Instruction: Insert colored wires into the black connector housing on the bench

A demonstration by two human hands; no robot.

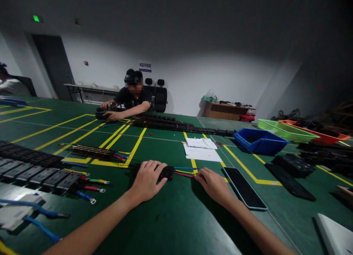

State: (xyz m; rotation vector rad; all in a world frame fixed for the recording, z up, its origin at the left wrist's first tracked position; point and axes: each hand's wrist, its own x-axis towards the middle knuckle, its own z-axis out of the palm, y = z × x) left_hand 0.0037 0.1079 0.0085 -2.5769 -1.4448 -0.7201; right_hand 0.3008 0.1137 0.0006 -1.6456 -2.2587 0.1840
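Black socket block (167, 173) is being gripped by the left hand (149, 178); the right hand (213, 184) is handling its wires (184, 175), fingers seemingly pinching, next needing steady tension.

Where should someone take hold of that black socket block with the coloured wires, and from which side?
Probably across the long sides of the black socket block, from above, as the left hand spans it: it lies low and narrow, so fingers and thumb can straddle it. I'd avoid gripping the thin coloured wires, which leave its right end towards the right hand.
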